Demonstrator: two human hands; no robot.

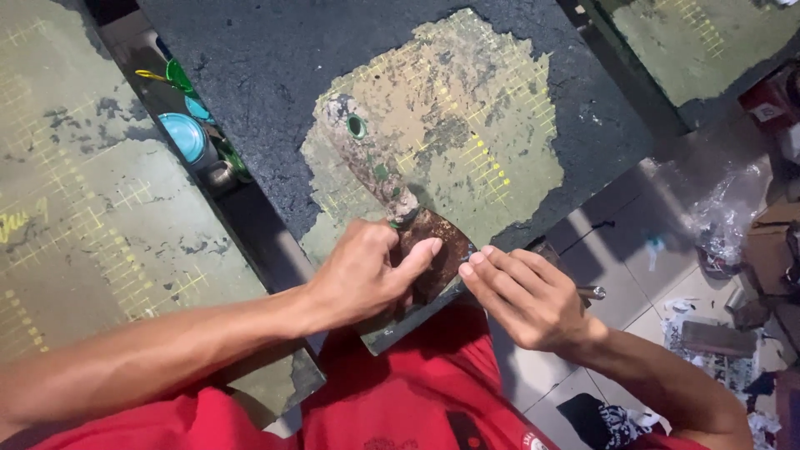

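Tiled floor is seen at 4 o'clock, under a black-coated board (275, 75). A rusty scraper (417, 237) is lain on the board's near corner, steadied by the left hand (362, 279) closed around its blade; right hand (525, 296) fingertips, held together, are pressed at the blade edge.

The rusty metal trowel (400, 217) lies on the paint-crusted cutting mat (450, 108). Both hands (362, 275) (521, 292) rest at its blade, at the mat's near edge. Round-lidded tins (185, 136) stand to the left.
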